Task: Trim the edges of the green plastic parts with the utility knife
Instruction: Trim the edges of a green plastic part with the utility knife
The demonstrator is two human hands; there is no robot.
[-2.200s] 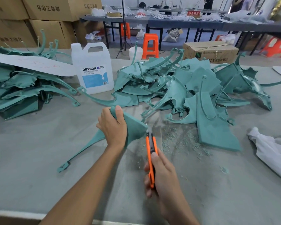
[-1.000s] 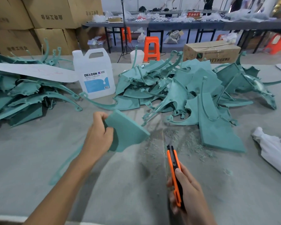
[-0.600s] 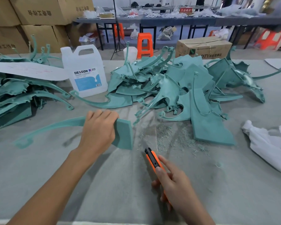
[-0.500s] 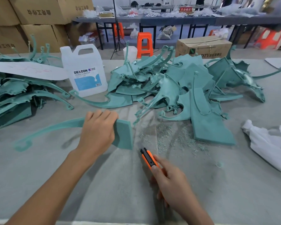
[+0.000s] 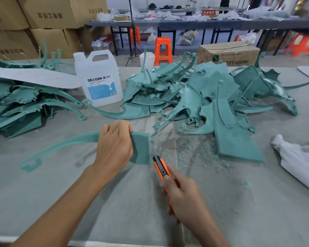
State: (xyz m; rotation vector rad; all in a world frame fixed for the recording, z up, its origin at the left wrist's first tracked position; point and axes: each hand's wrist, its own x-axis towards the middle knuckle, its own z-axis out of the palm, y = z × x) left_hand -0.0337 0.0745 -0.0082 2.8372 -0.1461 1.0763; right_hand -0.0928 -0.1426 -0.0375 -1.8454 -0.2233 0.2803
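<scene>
My left hand (image 5: pixel 114 145) grips a green plastic part (image 5: pixel 141 148) by its flat end, held just above the grey table (image 5: pixel 61 193). The part's long curved arm (image 5: pixel 61 145) sweeps out to the left. My right hand (image 5: pixel 184 198) holds an orange utility knife (image 5: pixel 161 169), its tip at the lower right corner of the part's flat end. A large heap of green parts (image 5: pixel 212 97) lies behind, and another pile of green parts (image 5: pixel 20 104) sits at the left.
Green shavings (image 5: pixel 194 150) litter the table right of the knife. A white DEXCON jug (image 5: pixel 98 79) stands at the back centre. A white cloth (image 5: pixel 296 161) lies at the right. A cardboard box (image 5: pixel 228 52) and stacked cartons (image 5: pixel 34 24) stand behind the table.
My left hand turned the part so its curved arm now points left and lowered it. My right hand swung the knife up to the part's lower right corner.
</scene>
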